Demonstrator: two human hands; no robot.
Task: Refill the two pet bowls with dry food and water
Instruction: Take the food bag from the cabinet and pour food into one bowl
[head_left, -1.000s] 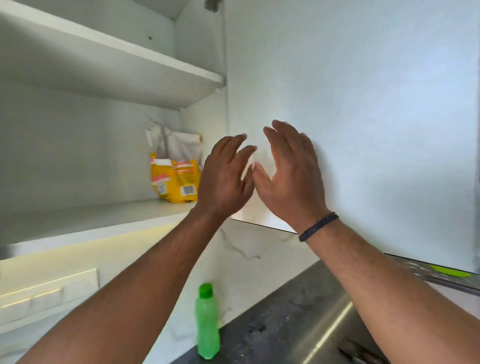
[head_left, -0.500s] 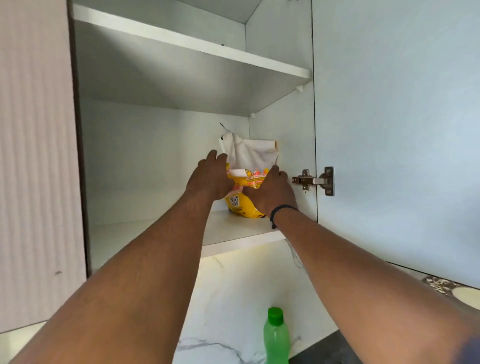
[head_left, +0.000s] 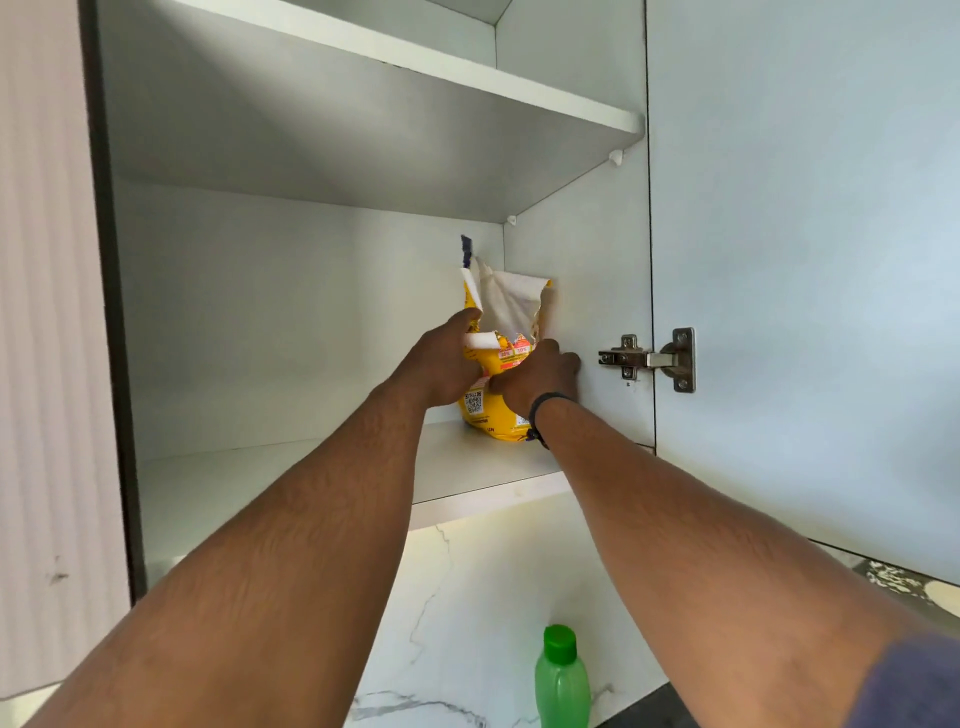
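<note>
A yellow dry-food bag (head_left: 498, 332) with a torn-open white top stands at the right end of the lower shelf (head_left: 291, 467) inside an open wall cabinet. My left hand (head_left: 441, 364) grips the bag's left side and my right hand (head_left: 535, 376) grips its right side, a dark band on that wrist. The bag's bottom rests on the shelf. A green water bottle (head_left: 561, 680) with a green cap stands on the counter below. No pet bowls are in view.
The cabinet door (head_left: 805, 260) hangs open at the right on a metal hinge (head_left: 649, 358). An upper shelf (head_left: 415, 78) sits above the bag. A ribbed panel (head_left: 41, 338) stands at the left. A white marble backsplash (head_left: 467, 597) lies below the cabinet.
A second ago both hands were open in front of the cabinet door. They reached into the cabinet and closed around the yellow bag, tightening their hold in the last half second.
</note>
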